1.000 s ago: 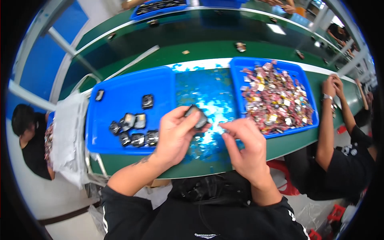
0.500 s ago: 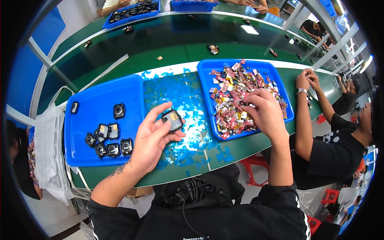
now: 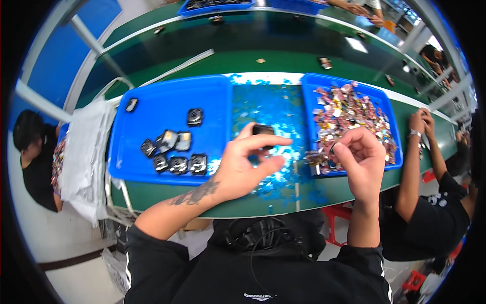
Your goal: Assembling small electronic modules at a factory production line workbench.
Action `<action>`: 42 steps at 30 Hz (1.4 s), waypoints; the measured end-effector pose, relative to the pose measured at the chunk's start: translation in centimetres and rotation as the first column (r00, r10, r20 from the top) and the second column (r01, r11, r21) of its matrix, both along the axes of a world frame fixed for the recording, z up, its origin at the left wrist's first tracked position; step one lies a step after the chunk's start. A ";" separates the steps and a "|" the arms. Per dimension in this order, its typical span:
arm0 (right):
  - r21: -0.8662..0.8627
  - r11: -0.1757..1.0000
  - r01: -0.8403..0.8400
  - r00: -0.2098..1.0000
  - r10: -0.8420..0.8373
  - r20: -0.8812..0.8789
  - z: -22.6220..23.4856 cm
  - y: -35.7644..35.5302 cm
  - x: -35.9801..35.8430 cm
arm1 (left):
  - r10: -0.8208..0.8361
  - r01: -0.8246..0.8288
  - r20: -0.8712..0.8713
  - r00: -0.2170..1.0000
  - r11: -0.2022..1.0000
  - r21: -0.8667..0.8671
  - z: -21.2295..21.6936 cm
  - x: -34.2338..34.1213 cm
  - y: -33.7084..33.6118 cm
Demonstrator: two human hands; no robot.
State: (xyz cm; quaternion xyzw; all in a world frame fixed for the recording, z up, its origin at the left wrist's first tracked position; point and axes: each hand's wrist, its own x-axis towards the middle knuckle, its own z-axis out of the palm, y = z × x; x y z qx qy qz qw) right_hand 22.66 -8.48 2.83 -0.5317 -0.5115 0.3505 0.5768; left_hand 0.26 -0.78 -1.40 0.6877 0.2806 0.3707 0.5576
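My left hand [image 3: 248, 164] holds a black smartwatch case [image 3: 262, 133] by its lower fingers, with thumb and index finger stretched out in front of it. To the right, my right hand [image 3: 365, 161] is closed in a pinch over the near part of a blue tray [image 3: 398, 144]. A small dark part [image 3: 333, 147] shows at its fingertips, too small to name. Heaped in that tray are small red, white and yellow electronic pieces [image 3: 344, 111]. Several more black watch cases [image 3: 178, 164] lie in the left blue tray [image 3: 147, 101], some with a grey inner side up.
Bits of blue film [image 3: 268, 101] litter the green table between the trays. White foam sheets [image 3: 83, 157] hang at the left edge. A green conveyor belt [image 3: 283, 43] runs along the far side. A co-worker's arms [image 3: 412, 162] are close on the right.
The whole view has shifted, with the trays now further right. My left hand has turned over, its thumb and index finger now off the watch case. My right hand has drawn nearer, pinching a small part.
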 end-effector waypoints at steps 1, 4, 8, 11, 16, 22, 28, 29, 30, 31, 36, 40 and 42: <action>-0.065 0.997 -0.043 0.999 0.043 0.003 -0.1 0.1 -0.8 | -0.025 0.030 -0.078 0.997 0.998 0.063 0.4 0.0 0.1; -0.071 0.991 -0.109 0.989 0.101 -0.112 -1.1 0.9 -3.2 | -0.018 0.034 -0.093 0.996 0.985 0.172 0.6 0.3 -0.2; -0.042 0.987 -0.153 0.981 0.147 -0.128 -2.2 2.1 -4.6 | 0.085 -0.078 -0.043 0.995 0.988 0.137 -0.3 0.3 -0.3; 0.023 0.994 -0.103 0.995 0.102 0.016 -2.6 2.6 -5.3 | 0.112 -0.112 0.010 0.994 0.983 0.144 -0.4 0.3 -0.2; 0.336 0.942 -0.018 0.816 -0.180 0.549 -2.4 3.0 -6.5 | 0.065 -0.066 -0.056 0.996 0.997 -0.025 -0.5 0.0 0.5; 0.296 0.954 -0.046 0.873 -0.106 0.476 -3.1 2.6 -5.9 | -0.016 0.098 0.177 0.984 0.881 -0.462 -0.3 0.1 0.2; 0.466 0.855 -0.228 0.730 -0.167 0.663 -3.2 2.6 -4.9 | -0.044 0.141 0.212 0.976 0.871 -0.471 -0.8 0.4 -0.2; 0.469 0.860 -0.203 0.737 -0.182 0.651 -3.3 2.8 -4.9 | -0.043 0.141 0.211 0.977 0.869 -0.474 -0.8 0.4 -0.3; 0.473 0.863 -0.177 0.743 -0.198 0.640 -3.5 2.9 -5.1 | -0.056 0.144 0.203 0.978 0.881 -0.451 -0.9 0.3 -0.2; 0.456 0.873 -0.174 0.755 -0.179 0.631 -3.4 3.0 -5.2 | -0.068 0.147 0.195 0.979 0.892 -0.427 -0.9 0.2 -0.1; 0.339 0.914 -0.225 0.822 -0.009 0.569 -2.6 2.5 -5.2 | -0.040 0.102 0.140 0.989 0.879 -0.466 -0.7 0.0 0.2; 0.256 0.966 -0.033 0.834 -0.114 0.539 -3.1 1.8 -3.8 | -0.021 0.163 0.257 0.966 0.822 -0.546 -0.2 0.0 0.3; 0.238 0.971 -0.020 0.789 -0.131 0.600 -2.7 2.5 -3.8 | -0.043 0.221 0.314 0.948 0.801 -0.557 -0.3 0.0 0.7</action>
